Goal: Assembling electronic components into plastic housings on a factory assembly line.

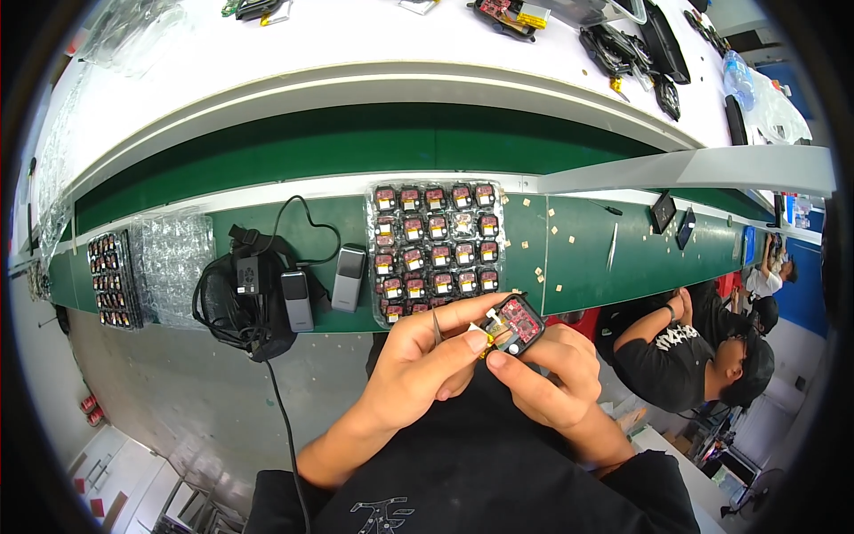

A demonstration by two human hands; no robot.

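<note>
In front of my chest, my right hand (556, 378) grips a small black device casing (536, 336) with an exposed red circuit board (519, 321). My left hand (418, 365) is closed at the casing's left side, its thumb pressing a small battery (481, 335) with white and yellow wrapping. A thin pointed metal tool (436, 326), like tweezers, pokes out between the left fingers; the rest of it is hidden. Just beyond my hands lies a clear plastic tray (500, 240) holding rows of similar black devices with red boards.
Left of the tray on the green bench stand two grey power banks (348, 278) and a black bag (240, 298) with cables. Stacked trays (108, 278) lie farther left. Tweezers (612, 246) and small pale pieces (538, 271) are at right. A co-worker (703, 356) sits at right.
</note>
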